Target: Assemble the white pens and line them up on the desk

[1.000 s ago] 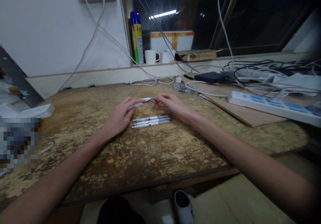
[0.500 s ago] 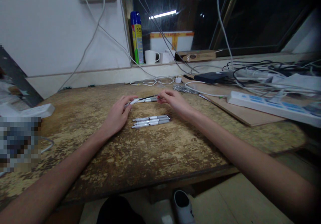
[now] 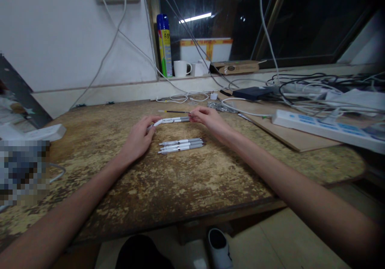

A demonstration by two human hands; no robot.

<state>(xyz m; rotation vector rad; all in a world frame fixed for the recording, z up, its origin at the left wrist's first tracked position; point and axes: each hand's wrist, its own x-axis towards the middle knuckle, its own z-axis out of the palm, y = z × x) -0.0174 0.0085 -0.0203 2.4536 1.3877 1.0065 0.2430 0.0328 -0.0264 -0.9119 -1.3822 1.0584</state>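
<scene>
My left hand (image 3: 138,138) is closed on a white pen barrel (image 3: 157,123), which tilts up toward the right. In my right hand (image 3: 205,118) a thin dark pen refill (image 3: 177,112) is pinched at its right end. Its pale, yellowish end points left, apart from the barrel and above it. Behind and between the hands lie white and grey pens (image 3: 177,120), partly covered by my fingers. Closer to me, several more white and grey pens (image 3: 182,145) rest side by side on the worn wooden table (image 3: 186,184).
On the right, a white power strip (image 3: 319,126) and tangled cables (image 3: 319,88) sit by a brown board (image 3: 285,134). A white cable (image 3: 180,98) coils at the back. A spray can (image 3: 164,46) and a mug (image 3: 181,68) stand on the sill.
The refill, earlier in line with the barrel's open end, is now drawn clear of it and held slightly higher. Both hands have barely moved.
</scene>
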